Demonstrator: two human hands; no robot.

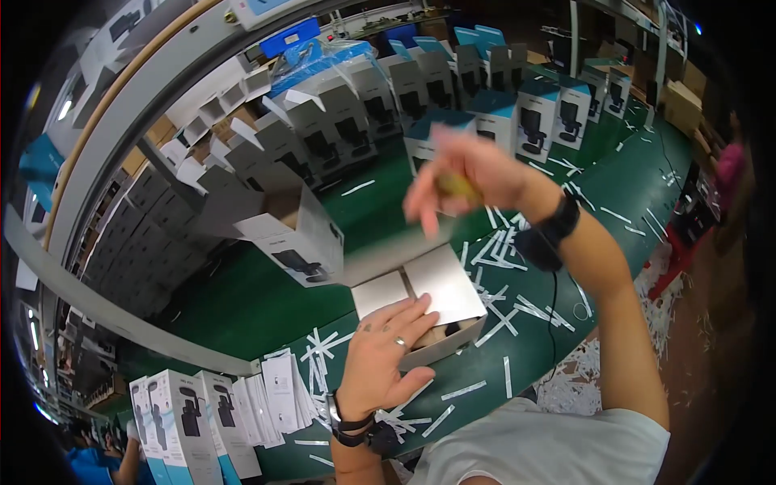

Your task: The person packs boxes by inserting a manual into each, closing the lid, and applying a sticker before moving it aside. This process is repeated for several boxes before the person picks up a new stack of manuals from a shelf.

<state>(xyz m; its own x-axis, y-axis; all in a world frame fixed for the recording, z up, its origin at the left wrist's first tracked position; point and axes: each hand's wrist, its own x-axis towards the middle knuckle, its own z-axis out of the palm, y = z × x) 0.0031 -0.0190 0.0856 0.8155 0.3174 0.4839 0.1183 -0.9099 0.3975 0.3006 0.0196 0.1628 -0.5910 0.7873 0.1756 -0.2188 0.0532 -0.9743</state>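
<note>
A small white carton [419,284] lies on the green table in front of me, its lid flap raised and blurred at the far side. My left hand [391,346] presses flat on its inner white flaps, fingers stretched out and a ring on one. Brown cardboard and something dark show in the gap at the carton's near right side. Above the carton's far edge hovers my right hand [469,178], smeared by motion. A small yellow object [457,187] sits in its curled fingers; blur hides its kind.
A larger open printed box [297,242] stands left of the carton. Rows of upright boxes [353,121] line the table's far side. White paper strips [501,247] litter the table. Leaflets [279,392] and boxes [182,416] stand at lower left. A metal shelf frame [121,295] borders the left.
</note>
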